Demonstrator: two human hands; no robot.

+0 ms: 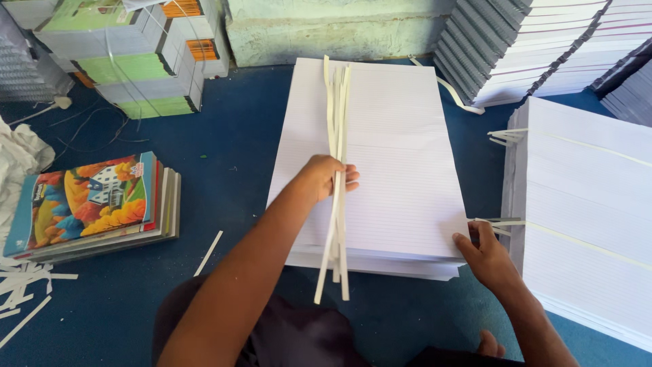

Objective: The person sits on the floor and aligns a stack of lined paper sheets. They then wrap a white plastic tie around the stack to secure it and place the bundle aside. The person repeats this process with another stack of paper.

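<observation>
A thick stack of white ruled sheets (394, 156) lies on the blue floor in front of me. A bundle of long narrow paper strips (337, 122) runs lengthwise down its middle. My left hand (328, 178) is closed around those strips near their midpoint. My right hand (483, 250) rests at the stack's near right corner, fingers pinching the edge of the sheets next to short strip ends that stick out from a second white stack (584, 197) on the right.
A pile of colourful notebooks (88, 204) lies at left, with loose strips (24, 292) near it. Bundled stacks of books (136, 61) stand at back left, spiral-bound stacks (516, 47) at back right, a pale wall block (326, 30) behind.
</observation>
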